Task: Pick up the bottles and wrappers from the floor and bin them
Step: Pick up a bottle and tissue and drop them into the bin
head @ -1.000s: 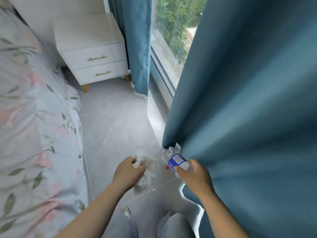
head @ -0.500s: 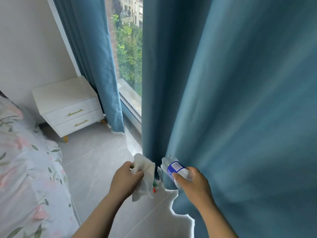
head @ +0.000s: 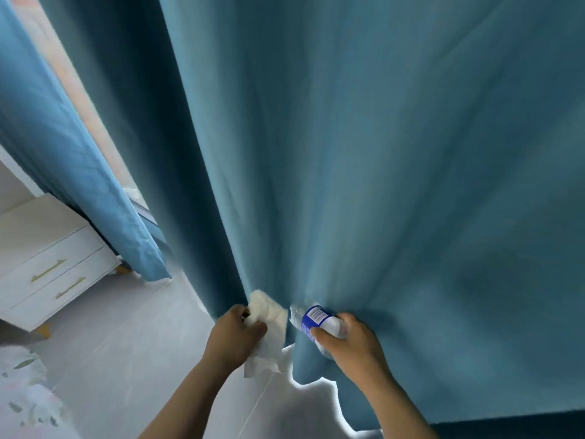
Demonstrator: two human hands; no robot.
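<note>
Left hand (head: 235, 335) is fisted on a crumpled white wrapper (head: 269, 315): fingers curl round its middle, one bunched end sticks up past the knuckles and the loose end hangs below the fist. Right hand (head: 351, 343) is clamped round a clear plastic bottle (head: 311, 318) with a blue-and-white label. The bottle lies roughly sideways, its free end pointing at the left hand and the other end buried in the palm, so I can't tell which end has the cap. The hands are side by side, close but apart, and the wrapper and the bottle's free end nearly meet. Both items are off the grey tiled floor (head: 126, 343), held up against the big blue curtain (head: 380, 153) that fills most of the view; its hem hangs below the right hand. On the left are a second blue curtain (head: 63, 153) and a white nightstand (head: 38, 248) with two drawers and gold handles. Floral bedding (head: 19, 391) sits bottom left, blurred.
</note>
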